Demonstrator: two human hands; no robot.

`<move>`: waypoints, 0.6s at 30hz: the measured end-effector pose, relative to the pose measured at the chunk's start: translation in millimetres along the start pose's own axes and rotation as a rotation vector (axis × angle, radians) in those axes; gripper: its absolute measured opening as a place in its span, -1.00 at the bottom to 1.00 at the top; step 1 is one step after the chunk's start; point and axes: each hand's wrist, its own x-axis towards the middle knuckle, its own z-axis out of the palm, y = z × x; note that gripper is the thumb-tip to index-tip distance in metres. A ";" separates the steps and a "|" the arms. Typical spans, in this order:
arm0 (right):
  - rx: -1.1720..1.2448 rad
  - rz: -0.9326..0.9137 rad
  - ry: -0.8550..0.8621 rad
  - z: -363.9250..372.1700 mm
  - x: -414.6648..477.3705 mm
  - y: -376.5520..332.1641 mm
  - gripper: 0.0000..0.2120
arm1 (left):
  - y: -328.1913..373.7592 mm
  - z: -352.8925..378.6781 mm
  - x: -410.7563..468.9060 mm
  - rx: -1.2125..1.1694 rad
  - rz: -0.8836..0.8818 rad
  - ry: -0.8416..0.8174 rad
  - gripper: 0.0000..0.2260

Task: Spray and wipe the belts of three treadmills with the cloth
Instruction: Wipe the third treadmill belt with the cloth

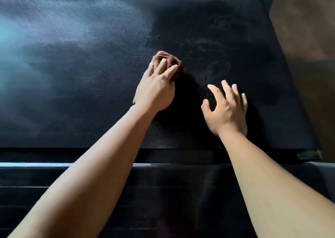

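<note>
Two bare arms reach up from the bottom, over the dark rail (54, 165) that runs along the near edge of the belt (72, 85). Past the rail lies the belt, black with a fine weave.

The left hand (155, 89) is on the cloth (169, 60). The cloth is small, brown and bunched into a ball, and it sits on the belt about in the middle, well away from both long edges. The fingers (171, 70) bend over the top of the ball and hold it down on the belt (the thumb is hidden).

The right hand (226, 109) is just beside the left one, closer to the near edge. It holds nothing. Its fingers are spread wide and its thumb sticks out to the side. I cannot tell if the palm touches the belt.

Pale smudges (217, 45) show on the belt past the right hand. The left part of the belt shines bluish. Brown floor (308, 29) shows beyond the right end.
</note>
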 end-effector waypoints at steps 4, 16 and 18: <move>0.045 0.002 0.036 0.8 0.0 -0.9 -0.45 | 15.9 6.4 -30.5 -0.022 0.113 -0.023 -0.51; 0.185 -0.076 0.013 -15.6 -11.3 11.1 -0.48 | -48.9 -25.8 -80.0 0.030 0.046 -0.071 -0.49; 0.149 -0.065 -0.018 -22.6 -19.8 21.3 -0.47 | -42.2 -24.9 -63.8 0.029 -0.025 -0.062 -0.51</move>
